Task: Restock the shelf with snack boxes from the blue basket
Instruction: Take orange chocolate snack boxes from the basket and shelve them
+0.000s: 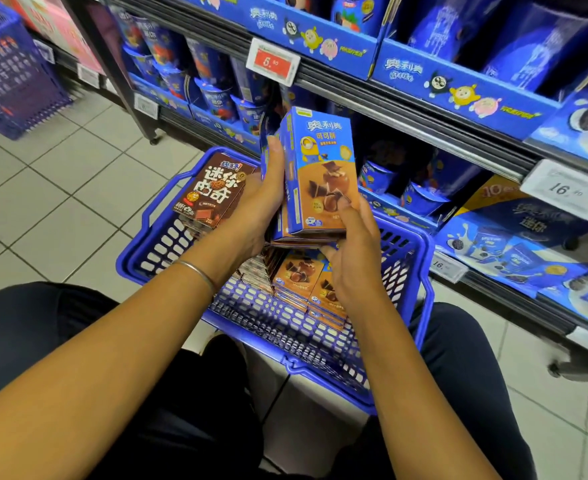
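Two hands (261,202) (354,265), two blue baskets (320,374) (11,81), one bracelet (199,271), one red price tag (272,62)

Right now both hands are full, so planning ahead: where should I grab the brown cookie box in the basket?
Likely span the brown cookie box across its long edges, from above: it lies face up atop a stack in the far-left corner of the blue basket.

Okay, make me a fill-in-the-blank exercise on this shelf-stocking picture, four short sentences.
1. The left hand and right hand together grip a stack of snack boxes coloured orange and ____.
2. The box leaning at the far left of the basket is ____.
3. The thin bangle sits on the ____ wrist.
4. The price label above the held stack has a ____ panel.

Missing words: blue; brown; left; red.
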A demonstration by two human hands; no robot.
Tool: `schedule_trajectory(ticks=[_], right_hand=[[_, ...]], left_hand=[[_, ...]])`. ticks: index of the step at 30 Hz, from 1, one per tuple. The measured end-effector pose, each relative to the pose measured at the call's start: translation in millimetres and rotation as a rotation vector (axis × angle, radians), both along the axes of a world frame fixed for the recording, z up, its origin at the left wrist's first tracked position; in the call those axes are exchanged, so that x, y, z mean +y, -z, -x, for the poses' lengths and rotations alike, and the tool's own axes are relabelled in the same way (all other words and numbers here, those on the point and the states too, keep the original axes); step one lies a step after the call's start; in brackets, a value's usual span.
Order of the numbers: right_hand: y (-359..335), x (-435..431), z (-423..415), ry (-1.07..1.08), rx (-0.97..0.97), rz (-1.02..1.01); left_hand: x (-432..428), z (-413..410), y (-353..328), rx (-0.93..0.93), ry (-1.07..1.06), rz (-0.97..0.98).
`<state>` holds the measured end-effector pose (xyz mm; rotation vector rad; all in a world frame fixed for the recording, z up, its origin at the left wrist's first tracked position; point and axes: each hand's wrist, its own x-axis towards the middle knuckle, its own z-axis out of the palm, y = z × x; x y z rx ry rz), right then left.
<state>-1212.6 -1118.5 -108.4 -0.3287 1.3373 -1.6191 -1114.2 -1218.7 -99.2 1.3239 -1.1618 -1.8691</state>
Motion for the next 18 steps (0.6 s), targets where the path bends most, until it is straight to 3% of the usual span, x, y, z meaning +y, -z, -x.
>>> schedule_trajectory(ticks=[6, 10, 13, 15, 18], right_hand=[[-1, 6, -3, -0.045, 0.003, -0.009], [2, 10, 1, -0.044, 0.053, 0.027], [13, 14, 9, 0.02, -0.033, 0.052], [35, 13, 14, 0.142, 0.009, -0.076], [78, 15, 23, 0.227, 0.216, -0.492]], left_hand=[[0, 0, -12, -0.099, 0.093, 0.027], [2, -4, -11, 0.02, 0.123, 0.019], [-4, 1, -12, 0.057, 0.025, -0.011], [-7, 2, -11, 0.053, -0.008, -0.004], [-6, -1, -6, 0.086, -0.009, 0.011]])
